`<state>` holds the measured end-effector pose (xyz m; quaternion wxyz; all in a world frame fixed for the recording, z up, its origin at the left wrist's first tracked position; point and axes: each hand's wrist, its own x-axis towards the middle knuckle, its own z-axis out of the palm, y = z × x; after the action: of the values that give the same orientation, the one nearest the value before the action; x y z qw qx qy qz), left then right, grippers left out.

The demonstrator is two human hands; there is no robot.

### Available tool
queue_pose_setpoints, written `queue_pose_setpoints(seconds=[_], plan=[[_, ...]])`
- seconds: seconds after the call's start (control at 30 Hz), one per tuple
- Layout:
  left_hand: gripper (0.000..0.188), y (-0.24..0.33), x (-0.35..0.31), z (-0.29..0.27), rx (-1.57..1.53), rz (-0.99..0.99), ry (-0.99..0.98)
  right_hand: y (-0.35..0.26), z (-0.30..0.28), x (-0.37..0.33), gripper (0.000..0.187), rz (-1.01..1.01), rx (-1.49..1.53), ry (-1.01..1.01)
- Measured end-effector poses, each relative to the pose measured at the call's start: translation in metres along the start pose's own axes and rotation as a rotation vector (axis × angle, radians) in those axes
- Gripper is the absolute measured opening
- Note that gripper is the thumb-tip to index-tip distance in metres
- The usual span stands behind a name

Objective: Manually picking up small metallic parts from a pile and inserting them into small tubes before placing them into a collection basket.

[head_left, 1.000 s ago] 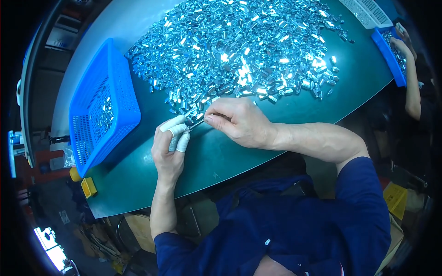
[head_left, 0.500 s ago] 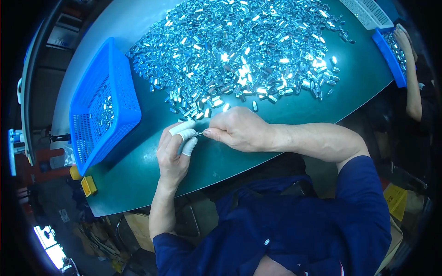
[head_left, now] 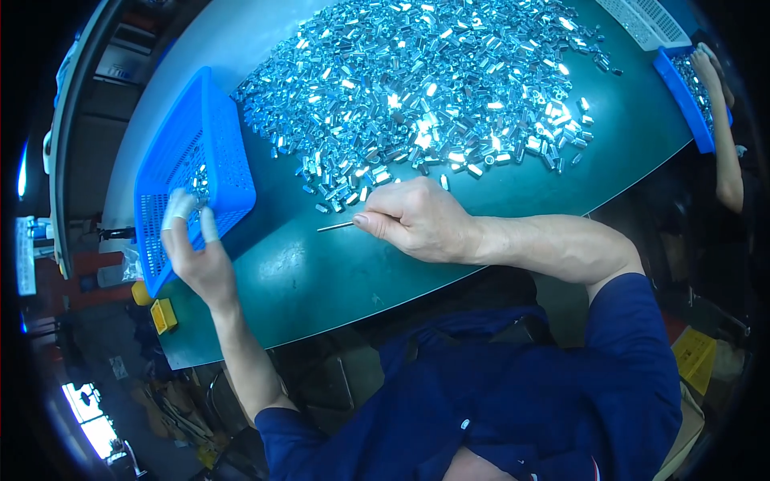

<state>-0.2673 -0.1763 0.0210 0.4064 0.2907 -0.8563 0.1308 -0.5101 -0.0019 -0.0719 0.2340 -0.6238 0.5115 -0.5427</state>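
Observation:
My right hand point(head_left: 421, 220) is closed round a thin metal rod point(head_left: 335, 227), whose bare end sticks out to the left over the table. My left hand point(head_left: 196, 252) is at the near side of a blue plastic basket point(head_left: 228, 160), white covers on several of its fingertips. Its fingers are apart, and I see nothing held in them. Small shiny metal pieces point(head_left: 198, 178) lie in the basket, partly behind those fingers. Beyond my right hand spreads a large heap of short metal sleeve-like pieces point(head_left: 417, 96).
The green tabletop point(head_left: 305, 280) has a curved near edge. A small yellow box point(head_left: 164, 316) sits at its left corner. At the far right stand a white basket point(head_left: 646, 24) and a blue tray point(head_left: 682, 100) of metal pieces, with another person's hand point(head_left: 707, 68) at the tray.
My left hand has left the rod's tip and moved left to the basket, its fingers parting. The rod's end now shows bare; my right hand has stayed nearly in place.

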Motion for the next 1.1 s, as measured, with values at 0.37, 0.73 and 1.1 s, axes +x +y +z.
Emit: queue_pose_setpoints(seconds=[0.37,0.73,1.1], plan=[[0.027,0.061,-0.062,0.046,-0.166,-0.133,-0.570,0.000,-0.003,0.003,0.026,0.026,0.002,0.033],[0.023,0.058,-0.070,0.055,-0.257,-0.225,-0.524,0.000,-0.003,0.002,0.022,0.067,-0.027,0.040],[0.027,0.080,-0.069,0.028,-0.609,-0.299,-0.477,0.000,-0.003,0.003,0.020,0.105,-0.037,0.066]])
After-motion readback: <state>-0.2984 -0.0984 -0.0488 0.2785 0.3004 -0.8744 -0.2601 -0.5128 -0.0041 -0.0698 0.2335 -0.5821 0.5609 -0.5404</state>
